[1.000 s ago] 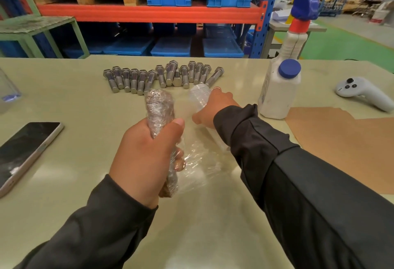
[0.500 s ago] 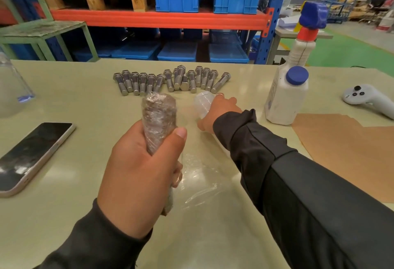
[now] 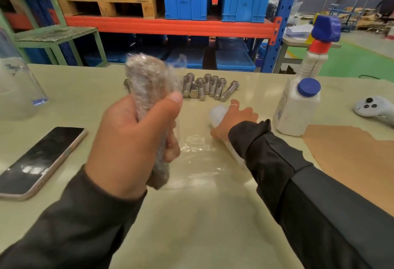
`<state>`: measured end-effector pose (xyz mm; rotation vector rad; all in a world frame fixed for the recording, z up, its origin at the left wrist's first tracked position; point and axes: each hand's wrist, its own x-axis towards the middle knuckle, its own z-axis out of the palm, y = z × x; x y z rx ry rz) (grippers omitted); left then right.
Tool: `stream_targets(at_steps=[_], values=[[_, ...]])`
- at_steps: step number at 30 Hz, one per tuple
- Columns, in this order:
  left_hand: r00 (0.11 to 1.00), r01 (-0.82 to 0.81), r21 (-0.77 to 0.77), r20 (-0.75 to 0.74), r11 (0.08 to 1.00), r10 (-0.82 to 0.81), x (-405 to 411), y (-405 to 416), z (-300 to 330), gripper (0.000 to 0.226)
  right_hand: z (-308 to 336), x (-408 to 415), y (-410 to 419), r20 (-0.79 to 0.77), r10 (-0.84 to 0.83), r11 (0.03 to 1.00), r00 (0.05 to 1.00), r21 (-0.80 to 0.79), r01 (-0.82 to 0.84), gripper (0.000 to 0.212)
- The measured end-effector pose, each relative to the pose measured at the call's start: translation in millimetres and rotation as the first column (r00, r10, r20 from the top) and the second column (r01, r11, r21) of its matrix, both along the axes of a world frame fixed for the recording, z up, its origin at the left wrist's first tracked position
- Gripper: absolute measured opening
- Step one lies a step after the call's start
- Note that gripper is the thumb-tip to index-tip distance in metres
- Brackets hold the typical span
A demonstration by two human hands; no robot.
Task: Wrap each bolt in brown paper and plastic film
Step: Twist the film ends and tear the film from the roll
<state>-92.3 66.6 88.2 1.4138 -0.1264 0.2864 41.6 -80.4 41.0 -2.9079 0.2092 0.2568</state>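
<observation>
Wrapped bolt [image 3: 147, 89] in left hand [image 3: 130, 141]

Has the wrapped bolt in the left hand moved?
Yes. The wrapped bolt has risen: its top, earlier below the row of bolts, now sits above it.

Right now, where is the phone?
In the head view the phone lies flat on the table's left side, left of the left hand gripping the wrapped bolt.

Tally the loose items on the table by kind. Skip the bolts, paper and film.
Phone: 1
White bottles: 2, a spray bottle and a blue-capped bottle
Controller: 1
Clear container: 1
Total: 5
</observation>
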Motion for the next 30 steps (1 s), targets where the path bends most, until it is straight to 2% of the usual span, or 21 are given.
stream_targets(at_steps=[1, 3, 6, 9, 11, 12, 13, 14, 15, 16, 18, 20, 23, 25, 27, 28, 30], values=[[0.998, 0.039, -0.049, -0.055, 0.998, -0.042, 4, -3, -5, 0.017, -3, -1, 0, 0.049, -0.035, 0.998, 0.998, 0.054, 0.033, 0.092], [0.977, 0.121, -0.108, -0.163, 0.987, -0.138, 12, -11, -15, 0.017, -8, -3, -2, 0.190, -0.002, 0.997, 0.982, 0.078, -0.013, 0.091], [0.942, 0.183, -0.108, -0.264, 0.977, -0.206, 19, -20, -26, 0.023, -7, -9, -8, 0.472, 0.084, 0.969, 0.878, 0.165, -0.182, 0.064], [0.935, 0.184, -0.093, -0.290, 0.978, -0.204, 25, -28, -32, 0.030, 0, -24, -13, 0.689, 0.092, 0.870, 0.719, 0.296, -0.395, 0.035], [0.942, 0.183, -0.019, -0.283, 0.983, -0.181, 30, -33, -37, 0.030, 8, -39, -16, 0.710, 0.003, 0.727, 0.705, 0.482, -0.489, 0.026], [0.946, 0.184, 0.019, -0.274, 0.983, -0.172, 32, -34, -39, 0.029, 13, -49, -18, 0.664, -0.027, 0.601, 0.747, 0.608, -0.519, 0.018], [0.950, 0.184, 0.043, -0.266, 0.982, -0.166, 34, -36, -42, 0.027, 18, -58, -19, 0.586, -0.014, 0.436, 0.810, 0.733, -0.522, 0.014], [0.952, 0.183, 0.056, -0.257, 0.981, -0.163, 35, -38, -44, 0.026, 19, -67, -21, 0.503, 0.015, 0.294, 0.864, 0.824, -0.485, 0.026], [0.956, 0.182, 0.070, -0.245, 0.981, -0.160, 37, -39, -46, 0.026, 19, -74, -23, 0.448, 0.059, 0.229, 0.892, 0.864, -0.449, 0.038], [0.961, 0.181, 0.089, -0.229, 0.979, -0.157, 38, -41, -48, 0.027, 17, -79, -25, 0.436, 0.075, 0.243, 0.897, 0.864, -0.441, 0.041], [0.968, 0.177, 0.121, -0.202, 0.977, -0.151, 39, -46, -50, 0.025, 16, -86, -27, 0.466, 0.017, 0.318, 0.884, 0.836, -0.447, 0.025], [0.969, 0.185, 0.113, -0.189, 0.976, -0.161, 42, -49, -51, 0.018, 15, -87, -32, 0.461, -0.084, 0.300, 0.883, 0.857, -0.419, 0.010], [0.956, 0.228, 0.063, -0.203, 0.972, -0.211, 45, -51, -53, 0.021, 15, -86, -39, 0.411, -0.137, 0.244, 0.901, 0.896, -0.372, 0.014], [0.935, 0.305, 0.034, -0.200, 0.952, -0.292, 45, -52, -53, 0.028, 15, -85, -41, 0.404, -0.135, 0.248, 0.904, 0.898, -0.364, 0.019], [0.880, 0.429, -0.055, -0.200, 0.902, -0.430, 42, -52, -52, 0.022, 13, -83, -43, 0.416, -0.084, 0.277, 0.905, 0.883, -0.380, 0.026], [0.828, 0.500, -0.146, -0.210, 0.854, -0.521, 41, -51, -52, 0.019, 13, -82, -45, 0.424, -0.037, 0.279, 0.905, 0.874, -0.398, 0.030], [0.644, 0.636, -0.383, -0.215, 0.669, -0.735, 40, -46, -50, 0.013, 11, -79, -49, 0.418, 0.106, 0.266, 0.902, 0.862, -0.431, 0.042]])
